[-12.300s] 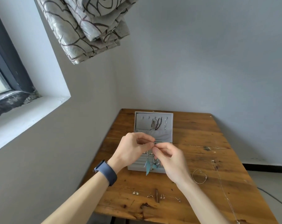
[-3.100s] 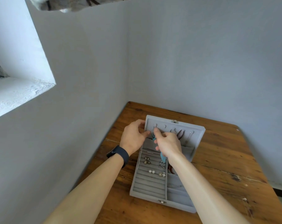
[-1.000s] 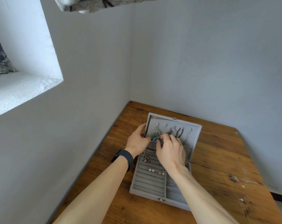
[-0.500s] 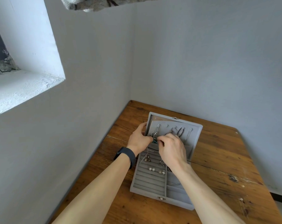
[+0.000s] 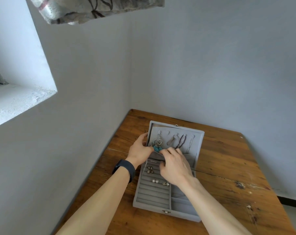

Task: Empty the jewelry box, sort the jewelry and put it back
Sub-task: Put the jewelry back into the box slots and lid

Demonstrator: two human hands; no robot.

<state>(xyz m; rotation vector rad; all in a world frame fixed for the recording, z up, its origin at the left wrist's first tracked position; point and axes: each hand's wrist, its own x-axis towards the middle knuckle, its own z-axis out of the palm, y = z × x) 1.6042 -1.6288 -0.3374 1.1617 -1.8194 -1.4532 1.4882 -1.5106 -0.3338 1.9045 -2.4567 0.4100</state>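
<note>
The grey jewelry box [image 5: 152, 199] sits open on the wooden tabletop [image 5: 228, 158], its lid [image 5: 196, 138] upright. The left grip [image 5: 139, 150] curls round the lid's left edge. The right grip [image 5: 175, 165] pinches the lower end of the turquoise earring [image 5: 158, 143] hanging inside the lid. Pearl studs [image 5: 155, 180] rest in the ring rows.

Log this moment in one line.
left hand: grips lid | right hand: pinches turquoise earring | jewelry box: open
</note>
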